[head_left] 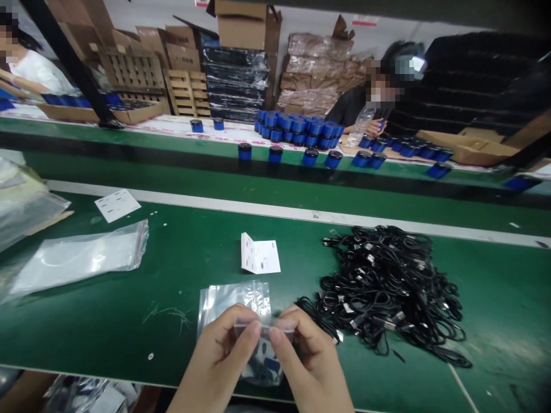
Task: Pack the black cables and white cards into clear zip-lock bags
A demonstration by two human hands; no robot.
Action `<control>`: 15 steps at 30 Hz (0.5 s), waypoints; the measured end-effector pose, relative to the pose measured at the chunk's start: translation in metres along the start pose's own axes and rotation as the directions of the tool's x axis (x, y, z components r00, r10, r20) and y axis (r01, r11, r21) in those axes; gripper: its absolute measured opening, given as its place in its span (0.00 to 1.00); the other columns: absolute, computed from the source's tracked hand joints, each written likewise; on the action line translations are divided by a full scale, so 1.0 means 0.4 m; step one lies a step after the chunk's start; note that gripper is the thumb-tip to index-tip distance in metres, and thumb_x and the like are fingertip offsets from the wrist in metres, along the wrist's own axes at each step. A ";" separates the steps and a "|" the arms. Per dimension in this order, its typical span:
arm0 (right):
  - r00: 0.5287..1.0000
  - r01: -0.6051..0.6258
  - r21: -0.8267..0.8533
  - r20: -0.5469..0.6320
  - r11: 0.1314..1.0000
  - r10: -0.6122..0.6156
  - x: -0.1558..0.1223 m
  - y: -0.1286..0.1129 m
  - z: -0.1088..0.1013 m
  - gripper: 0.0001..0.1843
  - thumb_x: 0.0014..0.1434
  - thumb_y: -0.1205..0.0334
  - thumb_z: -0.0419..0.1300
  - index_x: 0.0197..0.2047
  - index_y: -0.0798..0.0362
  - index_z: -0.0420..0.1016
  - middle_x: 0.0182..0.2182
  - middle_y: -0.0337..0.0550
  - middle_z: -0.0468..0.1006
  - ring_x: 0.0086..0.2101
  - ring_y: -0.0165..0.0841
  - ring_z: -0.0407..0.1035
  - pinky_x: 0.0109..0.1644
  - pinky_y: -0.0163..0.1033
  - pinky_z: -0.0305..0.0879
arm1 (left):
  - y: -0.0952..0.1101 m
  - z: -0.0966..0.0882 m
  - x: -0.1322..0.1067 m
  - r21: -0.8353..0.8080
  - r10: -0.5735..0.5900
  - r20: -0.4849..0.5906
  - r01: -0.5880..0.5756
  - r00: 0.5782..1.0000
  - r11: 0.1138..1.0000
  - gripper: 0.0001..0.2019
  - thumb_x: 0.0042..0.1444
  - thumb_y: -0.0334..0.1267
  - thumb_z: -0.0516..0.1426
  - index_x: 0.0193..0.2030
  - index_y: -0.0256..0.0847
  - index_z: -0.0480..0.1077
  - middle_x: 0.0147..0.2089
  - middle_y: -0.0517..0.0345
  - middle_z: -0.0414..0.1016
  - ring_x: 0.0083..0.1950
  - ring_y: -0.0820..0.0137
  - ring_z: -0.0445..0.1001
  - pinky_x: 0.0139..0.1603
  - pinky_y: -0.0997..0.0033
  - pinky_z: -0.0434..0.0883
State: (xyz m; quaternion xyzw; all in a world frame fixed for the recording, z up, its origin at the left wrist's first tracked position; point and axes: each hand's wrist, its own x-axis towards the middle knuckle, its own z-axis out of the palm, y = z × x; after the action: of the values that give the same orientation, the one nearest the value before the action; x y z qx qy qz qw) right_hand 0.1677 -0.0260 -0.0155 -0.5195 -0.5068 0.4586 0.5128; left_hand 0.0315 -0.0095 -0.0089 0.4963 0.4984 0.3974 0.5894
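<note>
My left hand (230, 344) and my right hand (303, 350) pinch the top edge of a small clear zip bag (264, 373) near the table's front edge. Inside the bag a printed white paper and something dark show through the plastic; the dark contents I cannot make out fully. Just beyond my hands lie several flat clear bags (235, 292), partly covered by my left hand. A folded white leaflet (264, 256) stands half open behind them. To the right of my right hand spreads a large pile of black USB cables (387, 287).
On the left lie a stack of clear plastic bags (86, 249) and a white printed sheet (116, 205). Across the green table (181, 264), blue cylinders with black tops (310, 156) line a raised ledge. A co-worker (365, 103) handles a blue piece; another person sits far left.
</note>
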 end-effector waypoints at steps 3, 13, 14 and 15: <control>1.000 -0.002 -0.001 -0.006 1.000 0.002 -0.001 0.000 -0.002 0.13 0.59 0.58 0.56 0.25 0.52 0.65 0.23 0.35 0.62 0.25 0.29 0.58 0.28 0.33 0.55 | -0.002 -0.002 -0.002 -0.013 -0.026 0.030 0.026 0.999 1.000 0.12 0.57 0.46 0.56 0.28 0.41 0.70 0.28 0.62 0.65 0.30 0.72 0.65 0.29 0.75 0.61; 0.997 0.069 0.002 -0.026 0.998 -0.068 -0.003 0.002 0.009 0.13 0.58 0.60 0.56 0.23 0.53 0.66 0.22 0.36 0.64 0.24 0.29 0.59 0.28 0.33 0.55 | -0.003 -0.010 -0.007 0.145 0.048 0.060 -0.056 0.997 0.988 0.13 0.58 0.44 0.54 0.27 0.40 0.68 0.28 0.62 0.63 0.30 0.72 0.65 0.30 0.75 0.62; 0.998 0.058 0.004 -0.019 0.998 -0.058 -0.003 0.003 0.008 0.14 0.58 0.58 0.56 0.22 0.53 0.66 0.22 0.35 0.64 0.24 0.29 0.59 0.28 0.33 0.55 | -0.003 -0.011 -0.007 0.150 0.047 0.062 -0.055 0.997 0.987 0.13 0.58 0.44 0.54 0.26 0.40 0.67 0.28 0.62 0.63 0.30 0.72 0.64 0.30 0.75 0.62; 0.999 0.039 0.008 -0.007 0.999 -0.039 -0.003 0.004 0.005 0.15 0.59 0.57 0.56 0.23 0.53 0.66 0.22 0.35 0.63 0.23 0.29 0.58 0.27 0.33 0.54 | -0.001 -0.013 -0.007 0.147 0.038 0.061 -0.046 0.997 0.988 0.13 0.58 0.45 0.54 0.26 0.40 0.68 0.27 0.62 0.62 0.29 0.72 0.64 0.30 0.76 0.62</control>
State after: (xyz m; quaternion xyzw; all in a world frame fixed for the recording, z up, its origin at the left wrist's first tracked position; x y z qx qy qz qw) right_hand 0.1658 -0.0270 -0.0173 -0.5090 -0.5130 0.4489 0.5255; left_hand 0.0259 -0.0113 -0.0090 0.5605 0.4988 0.3571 0.5564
